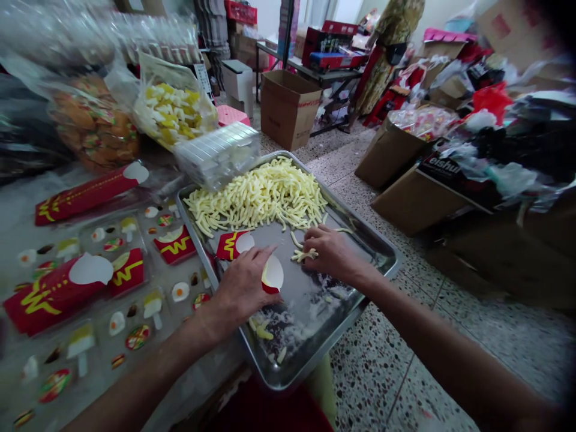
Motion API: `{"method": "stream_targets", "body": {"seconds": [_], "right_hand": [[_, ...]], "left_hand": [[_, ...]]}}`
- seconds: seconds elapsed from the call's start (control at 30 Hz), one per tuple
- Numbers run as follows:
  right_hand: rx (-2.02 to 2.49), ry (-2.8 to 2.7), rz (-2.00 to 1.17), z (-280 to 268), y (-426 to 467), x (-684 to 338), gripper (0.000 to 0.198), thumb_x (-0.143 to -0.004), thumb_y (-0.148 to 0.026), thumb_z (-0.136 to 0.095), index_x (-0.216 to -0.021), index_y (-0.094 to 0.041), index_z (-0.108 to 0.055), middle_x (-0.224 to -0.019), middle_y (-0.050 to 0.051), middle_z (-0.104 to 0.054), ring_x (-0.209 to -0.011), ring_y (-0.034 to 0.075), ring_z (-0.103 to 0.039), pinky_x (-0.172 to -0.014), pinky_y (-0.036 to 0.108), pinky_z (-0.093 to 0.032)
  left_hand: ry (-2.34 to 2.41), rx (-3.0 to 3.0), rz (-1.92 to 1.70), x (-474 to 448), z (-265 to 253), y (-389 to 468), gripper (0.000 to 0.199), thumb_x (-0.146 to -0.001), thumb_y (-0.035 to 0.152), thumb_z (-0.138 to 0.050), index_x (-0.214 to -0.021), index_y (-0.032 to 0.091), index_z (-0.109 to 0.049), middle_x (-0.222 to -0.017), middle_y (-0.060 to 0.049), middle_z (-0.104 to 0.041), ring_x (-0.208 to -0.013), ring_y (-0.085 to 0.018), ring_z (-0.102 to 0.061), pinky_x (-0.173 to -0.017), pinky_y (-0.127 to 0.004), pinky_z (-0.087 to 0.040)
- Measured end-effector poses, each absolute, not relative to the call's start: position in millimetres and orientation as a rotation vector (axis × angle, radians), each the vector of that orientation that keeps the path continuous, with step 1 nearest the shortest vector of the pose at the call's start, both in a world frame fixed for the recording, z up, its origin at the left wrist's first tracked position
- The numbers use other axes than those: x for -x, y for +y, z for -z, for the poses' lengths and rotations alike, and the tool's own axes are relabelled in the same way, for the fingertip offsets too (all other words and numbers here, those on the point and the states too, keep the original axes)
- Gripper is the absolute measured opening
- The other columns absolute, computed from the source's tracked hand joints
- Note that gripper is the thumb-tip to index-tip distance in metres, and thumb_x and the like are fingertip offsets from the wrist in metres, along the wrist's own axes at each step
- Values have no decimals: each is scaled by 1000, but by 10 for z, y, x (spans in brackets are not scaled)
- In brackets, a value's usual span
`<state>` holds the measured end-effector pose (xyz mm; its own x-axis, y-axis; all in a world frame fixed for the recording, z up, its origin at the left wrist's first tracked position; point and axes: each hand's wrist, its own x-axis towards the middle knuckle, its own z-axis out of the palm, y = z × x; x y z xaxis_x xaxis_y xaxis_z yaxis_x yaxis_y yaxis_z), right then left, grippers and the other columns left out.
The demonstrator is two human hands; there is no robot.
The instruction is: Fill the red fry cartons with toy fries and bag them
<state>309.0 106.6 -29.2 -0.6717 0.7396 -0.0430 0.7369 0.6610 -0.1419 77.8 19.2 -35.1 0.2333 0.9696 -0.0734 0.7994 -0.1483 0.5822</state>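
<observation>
In the head view, a metal tray (288, 375) holds a heap of pale yellow toy-like fries (265, 195) at its far end. My left hand (240, 285) is closed around a small red fry carton (272, 275), its white rounded mouth facing up and right. My right hand (330, 252) has its fingers closed on several loose fries (305, 255), just right of the carton and below the heap. Another flat red carton (234, 245) with a yellow logo lies in the tray beyond my left hand.
Left of the tray, clear blister trays (153, 309) hold small food-shaped pieces. Stacks of flat red cartons (58, 294) lie on them. Behind are a bag of yellow-white pieces (173, 114) and clear plastic boxes (220, 153). Cardboard boxes (288, 111) and a person (387, 54) stand beyond.
</observation>
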Motion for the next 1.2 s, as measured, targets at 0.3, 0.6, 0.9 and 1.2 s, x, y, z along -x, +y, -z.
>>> {"method": "stream_targets", "body": {"seconds": [0.3, 0.6, 0.9, 1.2], "right_hand": [[1034, -2997, -347, 325, 1163, -2954, 16, -75, -2, -60, -75, -18, -66, -100, 8, -72, -92, 18, -58, -85, 30, -44], [1486, -2177, -662, 267, 859, -2586, 13, -72, -21, -70, -84, -19, -75, -73, 0, -70, -67, 15, -59, -62, 25, -39], [1174, -2470, -670, 17, 482, -2126, 25, -86, -9, -54, -76, -18, -74, -78, 5, -69, -77, 16, -57, -71, 28, -37], [712, -2499, -652, 109, -12, -1511, 28, -90, -45, -62, -81, -25, -80, -84, 8, -60, -79, 22, -57, -68, 33, -43]], "left_hand": [[1765, -2069, -359, -823, 402, 237, 105, -53, 44, -95, -144, 16, -50, -122, -14, -63, -114, -36, -61, -98, -45, -51], [1770, -1899, -593, -873, 444, 263, 97, -57, 42, -92, -139, 14, -49, -133, -15, -62, -124, -34, -59, -104, -46, -50], [2051, -1967, -1003, -924, 480, 100, 52, -87, 19, -56, -139, 13, -54, -123, -15, -66, -116, -29, -61, -104, -44, -48], [2287, -1632, -1243, -258, 415, -1012, 77, -79, 47, -76, -146, 25, -47, -114, -8, -64, -103, -27, -61, -94, -42, -52]]}}
